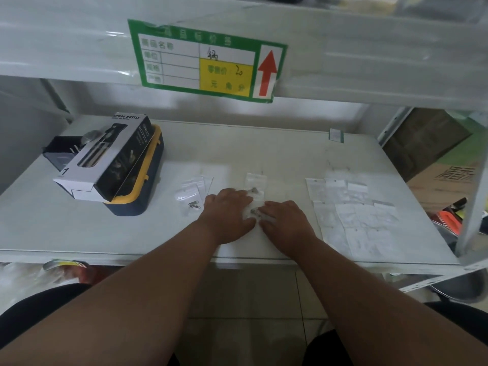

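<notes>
At frame centre, the small clear plastic bag of metal clips (255, 186) lies on the white shelf (290, 154). The left hand (227, 215) presses it with straight fingers, probably to steady it. The right hand (286, 221) touches it, but I cannot tell whether it grips.

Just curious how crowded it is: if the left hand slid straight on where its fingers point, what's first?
Probably the small clear bag with a metal piece, lying just ahead of the left hand.
</notes>
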